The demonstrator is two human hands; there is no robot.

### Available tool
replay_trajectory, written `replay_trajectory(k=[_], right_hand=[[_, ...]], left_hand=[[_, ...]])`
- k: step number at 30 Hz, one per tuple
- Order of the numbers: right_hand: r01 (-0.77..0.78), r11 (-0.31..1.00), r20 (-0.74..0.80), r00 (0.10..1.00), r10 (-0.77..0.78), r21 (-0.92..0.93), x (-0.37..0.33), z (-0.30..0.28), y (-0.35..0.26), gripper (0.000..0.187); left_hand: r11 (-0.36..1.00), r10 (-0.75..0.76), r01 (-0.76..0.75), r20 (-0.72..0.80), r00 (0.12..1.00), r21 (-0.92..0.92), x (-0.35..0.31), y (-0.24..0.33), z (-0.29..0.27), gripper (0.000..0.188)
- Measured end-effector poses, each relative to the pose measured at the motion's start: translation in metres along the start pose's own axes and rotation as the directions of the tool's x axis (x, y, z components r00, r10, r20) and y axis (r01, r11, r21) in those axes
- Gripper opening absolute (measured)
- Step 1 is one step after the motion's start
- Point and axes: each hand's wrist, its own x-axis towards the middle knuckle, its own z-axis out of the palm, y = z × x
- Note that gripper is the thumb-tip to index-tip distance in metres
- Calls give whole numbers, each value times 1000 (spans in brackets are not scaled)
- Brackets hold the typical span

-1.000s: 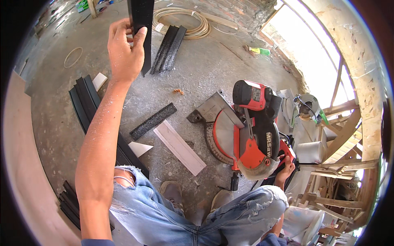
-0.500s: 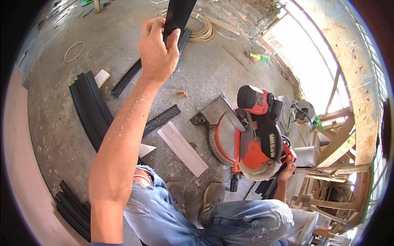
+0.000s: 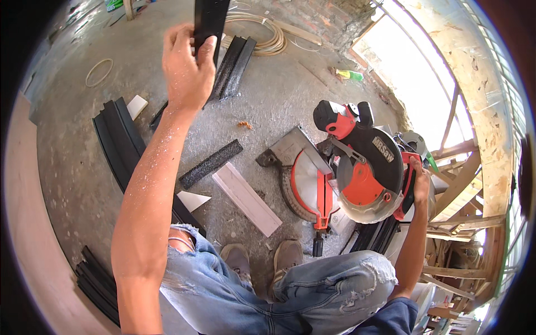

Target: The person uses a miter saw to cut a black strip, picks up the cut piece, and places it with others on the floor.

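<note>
The left hand (image 3: pixel 188 70) pinched the black strip (image 3: pixel 211 21), well apart from the miter saw (image 3: pixel 385 153), while the right hand (image 3: pixel 421 180) gripped the red handle (image 3: pixel 412 160). Steady holds and such clearance seemed wise.

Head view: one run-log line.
left hand: holding black strip | right hand: gripping saw handle | saw head: raised | pale strip: on floor

And on the floor (image 3: pixel 67 145) I have the mitre saw (image 3: pixel 363 187); just left of it the board (image 3: pixel 247 200), farther left a set of strips (image 3: pixel 120 137), beyond it and left the coil (image 3: pixel 277 39), straight beyond the bottle (image 3: pixel 350 75), timber framing (image 3: pixel 466 195) to its right, shoes (image 3: pixel 287 257) nearer and left.
</note>
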Motion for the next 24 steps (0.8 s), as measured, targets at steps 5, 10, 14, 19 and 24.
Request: replay_trajectory(k=[5,10,14,19,24], right_hand=[[49,999,36,998,-48,-19,37,-9,-13,48],[51,996,101,994,-44,-67,71,-7,-25,45],[-15,998,281,959,32,-61,90,-5,-42,41],[-69,998,306,950,67,-5,105,-10,-44,36],[-126,974,372,927,49,186,92,-9,-41,45]], left_hand=[[993,-115,115,16,993,18,0,2,-16,32],[991,-103,99,38,994,94,-1,-5,-28,28],[989,-114,106,65,991,103,-1,-13,-39,31],[988,-93,81,91,991,132,-4,-16,-41,34],[983,-60,40,104,993,181,-7,-28,-47,30]])
